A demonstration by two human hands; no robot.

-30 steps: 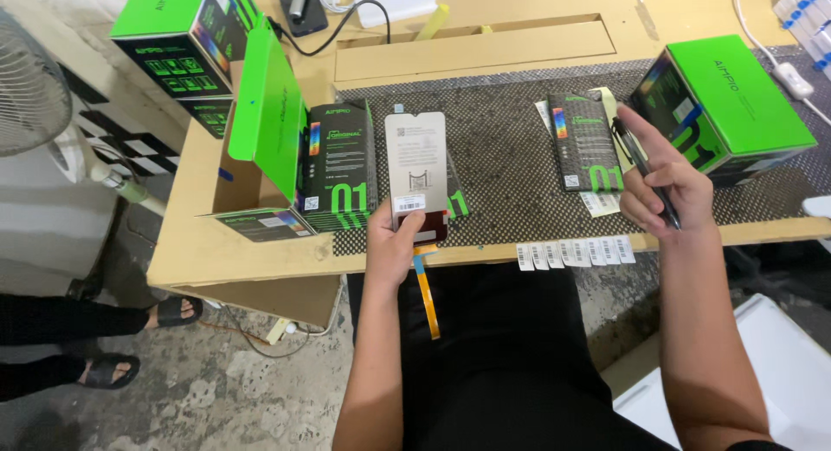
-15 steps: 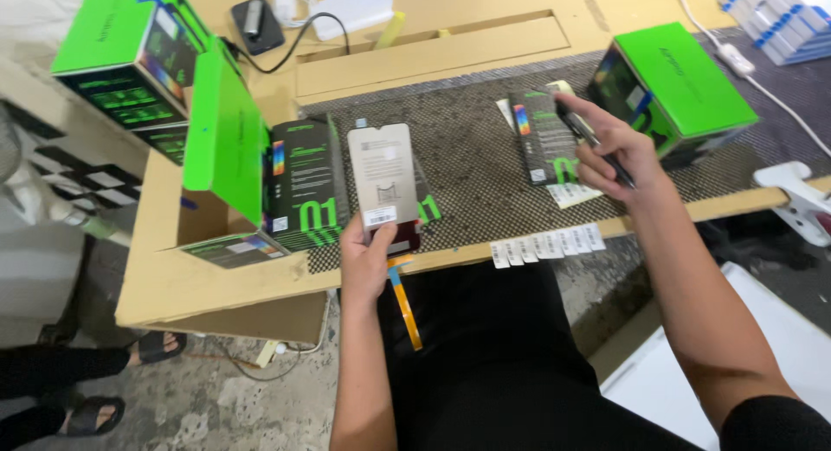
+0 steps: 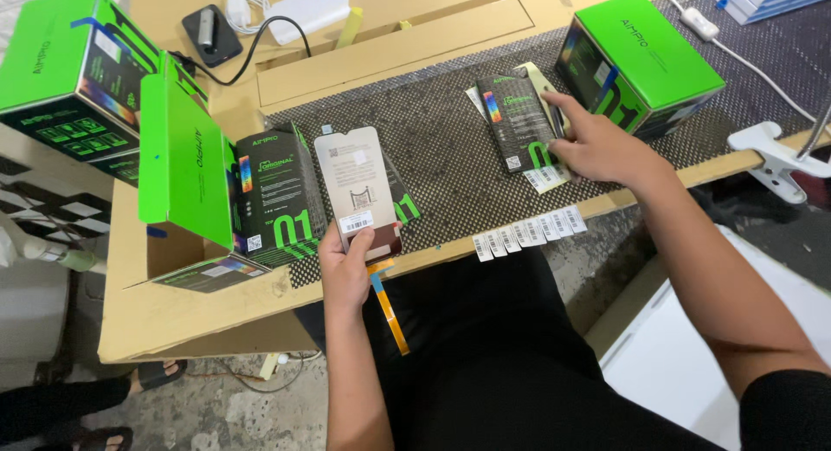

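1. The wooden worktable [image 3: 216, 295] carries a dark woven mat [image 3: 450, 148]; on it stand green cartons, one large green box [image 3: 645, 57] at the right and an open green carton [image 3: 186, 170] at the left
2. A slim black-and-green box [image 3: 519, 122] lies flat on the mat, on top of a pale slip; the right hand [image 3: 597, 144] presses down on its near end, fingers spread over it with a dark pen tucked among them, so it is pinning rather than lifting
3. The phone screen panel [image 3: 357, 191] stands upright just past the table's near edge, back face toward the camera, pinched at its lower end by the left hand [image 3: 346, 269], thumb on the white sticker
4. It looks light, thin and rigid but brittle as glass; best held by the side edges, not flexed
5. An orange flex ribbon [image 3: 389, 308] dangles from its bottom, soft and easily creased or torn, so no hold there
6. A row of small barcode labels [image 3: 528, 233] hangs along the table edge
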